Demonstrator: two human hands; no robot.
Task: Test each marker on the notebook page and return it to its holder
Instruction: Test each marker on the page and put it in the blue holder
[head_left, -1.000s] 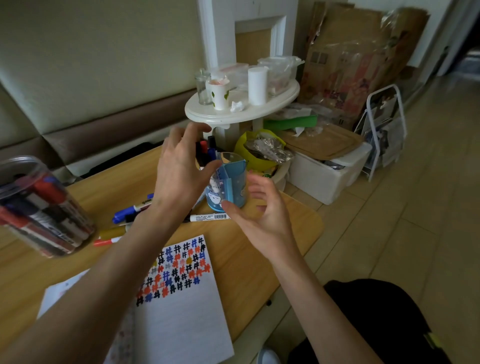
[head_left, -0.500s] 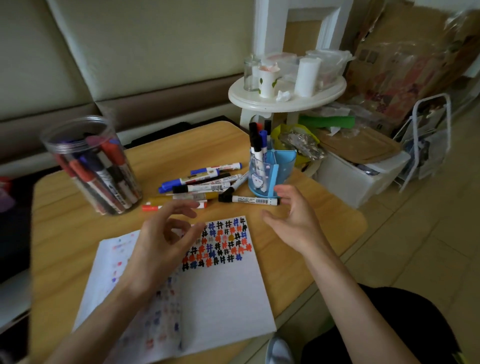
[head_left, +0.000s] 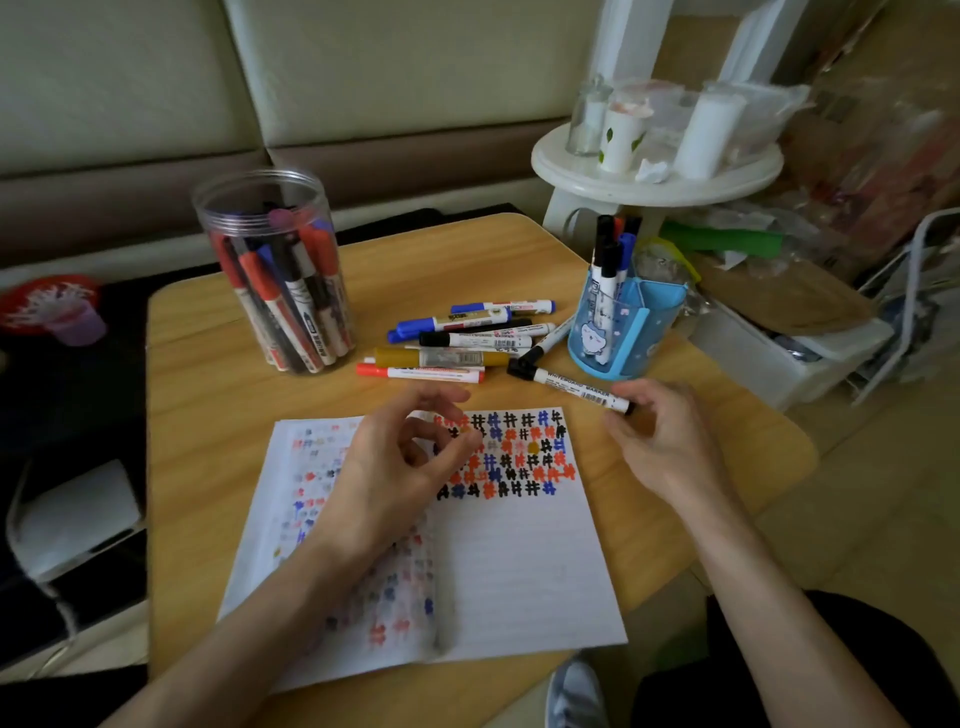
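- Right hand (head_left: 670, 447): fingers (head_left: 649, 396) pinch the tail of a black-capped marker (head_left: 571, 387) lying on the surface (head_left: 208, 415), just beside the blue holder (head_left: 618, 338).
- Left hand (head_left: 389, 467) hovers over the notebook (head_left: 519, 561), loosely curled, holding nothing.
- Loose markers (head_left: 467, 340) lie near the clear jar (head_left: 275, 270).

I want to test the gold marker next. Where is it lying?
In the head view, the gold marker lies mid-pile, just behind the red marker, between the clear jar and blue holder.
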